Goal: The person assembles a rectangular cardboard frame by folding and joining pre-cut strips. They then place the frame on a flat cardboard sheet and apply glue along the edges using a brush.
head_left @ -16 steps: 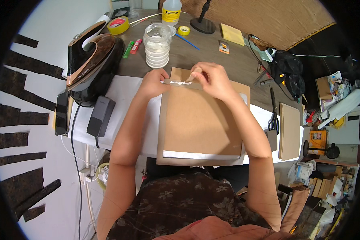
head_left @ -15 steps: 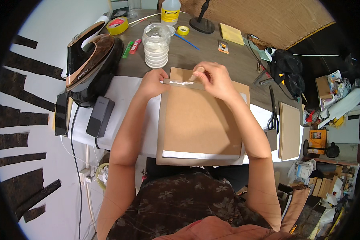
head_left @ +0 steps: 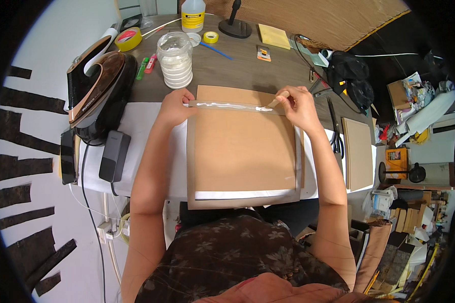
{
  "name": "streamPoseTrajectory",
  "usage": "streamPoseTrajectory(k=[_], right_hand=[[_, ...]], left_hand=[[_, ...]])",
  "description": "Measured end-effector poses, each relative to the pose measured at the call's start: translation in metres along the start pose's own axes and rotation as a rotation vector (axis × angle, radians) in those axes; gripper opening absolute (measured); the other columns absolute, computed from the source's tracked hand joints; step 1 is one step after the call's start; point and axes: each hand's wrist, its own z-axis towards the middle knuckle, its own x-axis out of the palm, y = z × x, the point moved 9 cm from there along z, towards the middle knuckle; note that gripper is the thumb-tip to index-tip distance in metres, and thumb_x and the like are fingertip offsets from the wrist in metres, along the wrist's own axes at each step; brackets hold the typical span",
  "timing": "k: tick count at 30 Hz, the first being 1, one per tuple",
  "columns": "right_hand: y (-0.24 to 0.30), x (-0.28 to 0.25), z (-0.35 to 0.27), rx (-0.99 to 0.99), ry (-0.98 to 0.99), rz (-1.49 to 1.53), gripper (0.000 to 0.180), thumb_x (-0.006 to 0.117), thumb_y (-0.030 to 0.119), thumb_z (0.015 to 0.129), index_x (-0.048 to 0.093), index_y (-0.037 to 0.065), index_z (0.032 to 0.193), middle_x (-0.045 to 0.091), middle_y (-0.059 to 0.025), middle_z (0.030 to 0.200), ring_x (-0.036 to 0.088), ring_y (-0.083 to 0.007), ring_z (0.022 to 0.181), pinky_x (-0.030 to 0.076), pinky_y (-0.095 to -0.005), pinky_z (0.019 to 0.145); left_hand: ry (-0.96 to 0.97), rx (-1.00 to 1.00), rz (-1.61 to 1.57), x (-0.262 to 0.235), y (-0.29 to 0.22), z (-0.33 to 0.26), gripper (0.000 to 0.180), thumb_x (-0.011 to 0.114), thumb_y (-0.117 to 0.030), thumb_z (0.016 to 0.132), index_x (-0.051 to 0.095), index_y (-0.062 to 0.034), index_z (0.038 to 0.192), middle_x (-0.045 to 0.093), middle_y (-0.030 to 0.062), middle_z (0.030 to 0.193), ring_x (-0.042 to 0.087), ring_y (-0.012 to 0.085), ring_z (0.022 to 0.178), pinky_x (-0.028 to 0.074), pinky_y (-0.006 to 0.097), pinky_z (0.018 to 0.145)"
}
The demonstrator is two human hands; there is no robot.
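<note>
A tan board (head_left: 245, 151) with grey-brown borders lies in front of me, partly over white paper (head_left: 146, 146). Across its far part runs a narrow grey-brown strip bearing a line of white paste (head_left: 227, 105). My left hand (head_left: 177, 107) pinches the strip's left end between thumb and fingers. In my right hand (head_left: 299, 108), closed, is a small tan spreader (head_left: 277, 101), its tip in the paste near the strip's right end. Whether the strip is separate or a folded edge I cannot tell. Beyond my left hand stands an open clear jar (head_left: 176, 63) of white paste.
An iron (head_left: 103, 88) and a black power adapter (head_left: 115, 155) stand at left. Behind are yellow tape (head_left: 128, 39), a bottle (head_left: 192, 16) and a black stand (head_left: 235, 28). Scissors (head_left: 337, 144) and another tan board (head_left: 357, 153) lie at right.
My right hand has moved right along the strip with the spreader, and the white paste line has grown longer. My left hand still pinches the left end. The whole view has shifted slightly.
</note>
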Motion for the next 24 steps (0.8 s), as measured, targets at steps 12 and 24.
streamPoseTrajectory(k=[12,24], right_hand=[[0.000,-0.004,-0.001,0.130,-0.169,0.522,0.008,0.070,0.010,0.094,0.066,0.003,0.095,0.059,0.0066,0.078,0.048,-0.0018,0.068,0.040,-0.0200,0.064],[0.075,0.096,0.055,-0.055,0.159,0.638,0.012,0.064,0.012,0.090,0.058,0.002,0.092,0.058,-0.0058,0.063,0.053,-0.0139,0.055,0.042,-0.0305,0.055]], left_hand=[[-0.059,0.078,-0.014,0.002,-0.018,-0.005,0.035,0.079,-0.016,0.064,0.066,0.0004,0.093,0.066,0.0118,0.090,0.064,0.0230,0.078,0.053,0.034,0.073],[-0.027,0.125,-0.098,0.008,-0.018,-0.004,0.042,0.083,-0.013,0.062,0.063,-0.0011,0.097,0.062,0.0106,0.091,0.061,0.0200,0.071,0.053,0.033,0.068]])
